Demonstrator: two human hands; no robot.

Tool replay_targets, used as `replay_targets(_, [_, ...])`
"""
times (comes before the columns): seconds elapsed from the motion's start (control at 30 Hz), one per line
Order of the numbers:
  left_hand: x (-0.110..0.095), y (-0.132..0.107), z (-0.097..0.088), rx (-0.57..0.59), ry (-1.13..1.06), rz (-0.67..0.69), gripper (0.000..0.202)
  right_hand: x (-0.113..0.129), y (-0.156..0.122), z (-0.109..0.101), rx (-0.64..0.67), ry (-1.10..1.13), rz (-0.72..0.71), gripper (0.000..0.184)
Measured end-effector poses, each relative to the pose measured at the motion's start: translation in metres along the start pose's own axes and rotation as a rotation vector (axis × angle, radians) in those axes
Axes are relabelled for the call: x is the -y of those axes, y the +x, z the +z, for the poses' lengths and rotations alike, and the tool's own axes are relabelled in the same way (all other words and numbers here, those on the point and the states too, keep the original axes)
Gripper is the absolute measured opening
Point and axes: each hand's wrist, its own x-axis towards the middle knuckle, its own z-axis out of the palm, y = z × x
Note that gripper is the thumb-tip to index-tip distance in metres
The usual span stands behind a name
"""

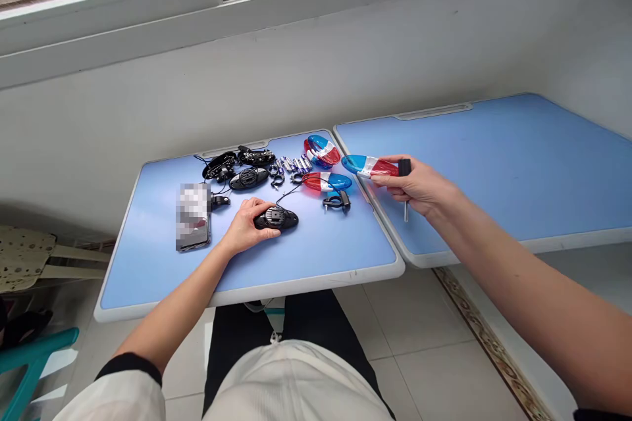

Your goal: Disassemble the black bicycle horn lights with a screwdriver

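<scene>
My left hand (244, 227) rests over one end of a black oval lamp housing (276, 218), which lies on the blue folding table (320, 263) with a thin wire running from it. My right hand (417, 185) is raised over the gap between the two tabletops. It pinches a red, white and blue translucent lens shell (363, 166) and also grips a black-handled screwdriver (405, 168), whose metal shaft points down. Several more black housings (249, 178) lie near the table's far edge.
Also on the table are a red-and-blue lens shell (326, 181), a stacked pair of shells (322, 151), several AA batteries (295, 164), a black handlebar clamp (337, 200) and a pixelated phone (193, 217). A second blue table (494, 158) adjoins on the right, with a wall behind.
</scene>
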Motion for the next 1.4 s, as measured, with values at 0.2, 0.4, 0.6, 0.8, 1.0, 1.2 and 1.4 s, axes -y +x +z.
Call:
replay_targets(0.2, [0.000, 0.000, 0.000, 0.009, -0.014, 0.001, 0.052, -0.012, 0.018, 0.014, -0.002, 0.023, 0.039, 0.038])
replay_targets(0.4, [-0.001, -0.001, -0.002, 0.008, -0.077, 0.001, 0.052, -0.017, 0.018, 0.018, 0.013, 0.000, 0.054, 0.060])
replay_targets(0.6, [0.000, -0.003, -0.004, 0.004, -0.197, 0.017, 0.055, -0.016, -0.044, 0.049, 0.054, 0.185, -0.023, 0.024])
replay_targets(0.8, [-0.002, -0.005, -0.005, -0.027, -0.241, 0.072, 0.059, -0.038, -0.075, 0.100, 0.420, 0.354, 0.334, 0.029])
replay_targets(1.0, [-0.001, -0.005, -0.005, -0.026, -0.204, 0.068, 0.063, -0.051, -0.066, 0.110, 0.498, 0.423, 0.345, 0.029])
replay_targets(1.2, [0.000, -0.005, -0.004, -0.024, -0.146, 0.098, 0.063, -0.054, -0.064, 0.110, 0.475, 0.426, 0.374, 0.027])
replay_targets(1.4, [-0.001, -0.005, -0.004, -0.018, -0.131, 0.114, 0.061, -0.054, -0.064, 0.110, 0.453, 0.438, 0.399, 0.022])
